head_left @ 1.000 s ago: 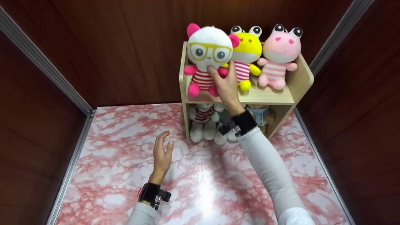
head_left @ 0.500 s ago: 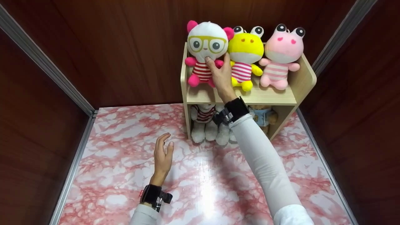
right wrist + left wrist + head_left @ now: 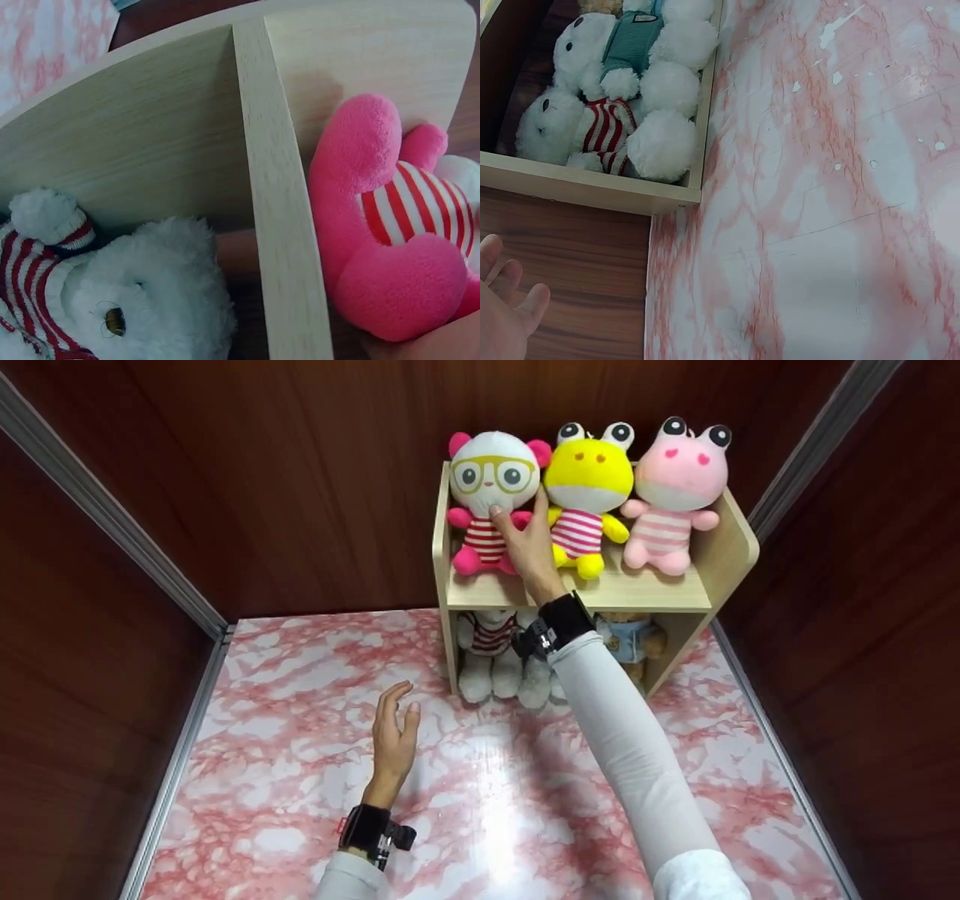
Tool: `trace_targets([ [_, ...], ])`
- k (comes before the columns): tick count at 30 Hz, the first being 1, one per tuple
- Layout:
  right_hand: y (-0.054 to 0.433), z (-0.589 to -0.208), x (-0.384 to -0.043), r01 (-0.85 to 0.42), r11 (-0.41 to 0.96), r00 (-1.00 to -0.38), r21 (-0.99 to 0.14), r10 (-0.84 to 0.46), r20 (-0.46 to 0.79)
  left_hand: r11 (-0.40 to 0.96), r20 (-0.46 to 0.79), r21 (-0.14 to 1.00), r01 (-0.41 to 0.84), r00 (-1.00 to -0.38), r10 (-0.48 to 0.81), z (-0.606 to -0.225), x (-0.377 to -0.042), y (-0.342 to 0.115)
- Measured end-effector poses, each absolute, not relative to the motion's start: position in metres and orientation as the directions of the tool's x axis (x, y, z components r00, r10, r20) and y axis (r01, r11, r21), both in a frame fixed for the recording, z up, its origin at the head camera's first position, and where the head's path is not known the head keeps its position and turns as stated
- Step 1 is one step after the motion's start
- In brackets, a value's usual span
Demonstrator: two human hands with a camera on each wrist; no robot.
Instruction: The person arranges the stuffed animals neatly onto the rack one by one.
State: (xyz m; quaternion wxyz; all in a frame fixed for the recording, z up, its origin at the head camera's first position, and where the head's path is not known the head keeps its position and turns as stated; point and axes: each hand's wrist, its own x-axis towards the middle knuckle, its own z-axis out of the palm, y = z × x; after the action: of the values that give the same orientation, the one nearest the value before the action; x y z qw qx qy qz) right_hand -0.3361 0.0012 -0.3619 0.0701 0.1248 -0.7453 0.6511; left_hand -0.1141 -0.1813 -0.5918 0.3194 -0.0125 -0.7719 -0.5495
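Observation:
A panda plush toy [image 3: 495, 472] with yellow glasses, pink ears and a red-striped body is at the left end of the top shelf [image 3: 637, 591]. My right hand [image 3: 531, 547] grips it at the neck and side, thumb in front under the chin. In the right wrist view, the pink feet [image 3: 367, 142] are right at the shelf board [image 3: 281, 180]. Beside it sits a yellow frog plush [image 3: 591, 472], then a pink frog plush [image 3: 681, 472]. My left hand [image 3: 394, 739] hangs over the floor with nothing in it, fingers loosely bent.
The small wooden shelf unit [image 3: 731, 540] stands against dark wood-panelled walls [image 3: 322, 487]. Its lower compartment holds white plush bears [image 3: 551, 124] and a brown bear in blue [image 3: 630, 641]. A pink-and-white marbled floor [image 3: 300, 720] lies in front, bordered by metal strips [image 3: 172, 780].
My right hand has moved the panda plush back to the shelf's left end and then lowered it. The yellow frog plush now shows more fully. My left hand has hardly moved.

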Motion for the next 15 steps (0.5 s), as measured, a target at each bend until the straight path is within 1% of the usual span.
trace_targets([
  [8, 0.006, -0.369, -0.312, -0.305, 0.123, -0.95, -0.944, -0.109, 0.293, 0.409, 0.495, 0.841, 0.354, -0.809, -0.316, -0.597, -0.111, -0.184],
  [12, 0.009, -0.375, -0.296, -0.331, 0.072, -0.938, -0.941, -0.135, 0.32, 0.401, 0.493, 0.844, 0.357, -0.812, -0.314, -0.599, -0.111, -0.185],
  [15, 0.012, -0.381, -0.283, -0.369, 0.016, -0.919, -0.929, -0.157, 0.362, 0.399, 0.496, 0.843, 0.36, -0.807, -0.32, -0.598, -0.111, -0.186],
])
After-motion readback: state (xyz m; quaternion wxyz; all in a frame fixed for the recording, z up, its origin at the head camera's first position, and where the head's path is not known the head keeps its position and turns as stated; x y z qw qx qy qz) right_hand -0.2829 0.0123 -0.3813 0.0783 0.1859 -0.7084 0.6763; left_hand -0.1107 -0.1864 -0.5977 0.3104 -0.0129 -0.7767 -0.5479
